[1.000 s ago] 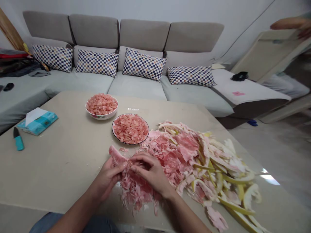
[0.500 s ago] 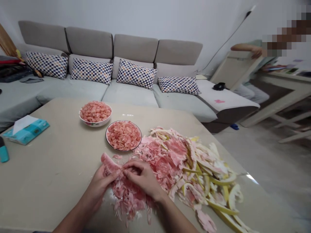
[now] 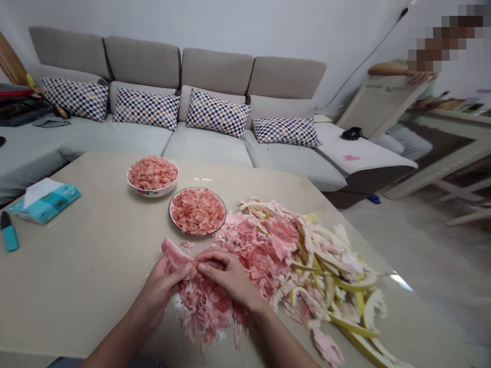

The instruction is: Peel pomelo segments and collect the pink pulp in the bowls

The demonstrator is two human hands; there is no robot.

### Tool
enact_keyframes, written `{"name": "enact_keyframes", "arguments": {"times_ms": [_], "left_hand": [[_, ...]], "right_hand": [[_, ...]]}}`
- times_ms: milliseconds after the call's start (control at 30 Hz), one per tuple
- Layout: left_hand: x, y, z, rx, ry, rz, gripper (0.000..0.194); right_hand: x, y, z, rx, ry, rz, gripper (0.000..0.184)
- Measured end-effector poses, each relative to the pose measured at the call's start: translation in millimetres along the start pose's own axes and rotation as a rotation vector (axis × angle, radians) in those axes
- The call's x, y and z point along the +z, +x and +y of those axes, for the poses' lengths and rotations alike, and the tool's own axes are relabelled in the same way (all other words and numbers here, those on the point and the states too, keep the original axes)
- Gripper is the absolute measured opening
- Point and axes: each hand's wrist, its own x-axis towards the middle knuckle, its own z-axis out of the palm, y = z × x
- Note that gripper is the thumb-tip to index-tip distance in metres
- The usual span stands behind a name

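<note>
A pink pomelo segment [image 3: 175, 254] is gripped in my left hand [image 3: 161, 286], its curved end sticking up past the fingers. My right hand [image 3: 226, 278] pinches the segment's other end, thumb against fingertips. Below both hands lies a heap of torn pink membrane [image 3: 207, 312] on the table. Just beyond them is a dark-rimmed plate [image 3: 171, 219] piled with peeled pomelo flesh [image 3: 197, 210]. A white bowl [image 3: 152, 192], heaped with the same flesh, stands farther back to the left. To the right spreads a big pile of membrane and yellow-edged rind [image 3: 326, 271].
On the table's left lie a blue tissue pack [image 3: 48, 202] and a knife with a teal handle [image 3: 10, 237]. Behind the table [image 3: 88, 266] runs a grey sofa [image 3: 209, 148] with checked cushions [image 3: 218, 113]. A person sits at the far right by a chair [image 3: 391, 105].
The view has shifted slightly. Both hands stay together on the pomelo segment, with only small finger movement. At the far right, the person's arm and hand have shifted on the chair back.
</note>
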Motion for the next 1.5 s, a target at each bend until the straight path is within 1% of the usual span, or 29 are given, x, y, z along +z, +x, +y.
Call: {"name": "enact_keyframes", "arguments": {"times_ms": [100, 267, 400, 633, 833, 967, 1033, 1300, 1500], "left_hand": [[0.8, 0, 1, 0.005, -0.002, 0.001, 0.036], [1.4, 1, 1, 0.003, 0.004, 0.02, 0.037], [-0.7, 2, 0, -0.002, 0.003, 0.0, 0.034], [-3.6, 1, -1, -0.018, -0.002, -0.055, 0.032], [-3.4, 1, 1, -0.001, 0.0, -0.081, 0.031], [-4.8, 1, -1, -0.009, -0.01, -0.066, 0.029], [-4.5, 1, -1, -0.008, -0.025, -0.077, 0.027], [-1.5, 2, 0, -0.01, -0.083, -0.105, 0.02], [-4.2, 2, -3, 0.009, -0.08, -0.118, 0.021]], "right_hand": [[3, -2, -1, 0.037, 0.076, 0.021, 0.033], [6, -3, -5, 0.059, 0.068, 0.03, 0.028], [5, -3, -7, 0.078, 0.081, 0.018, 0.028], [-3, -3, -2, 0.188, 0.235, -0.07, 0.032], [-4, 0, -1, 0.241, 0.38, -0.058, 0.03], [-3, 0, 2, 0.277, 0.481, -0.045, 0.027], [-2, 1, 4, 0.286, 0.511, -0.036, 0.027], [0, 1, 8, 0.253, 0.503, 0.034, 0.028], [2, 1, 8, 0.22, 0.391, 0.006, 0.032]]}}
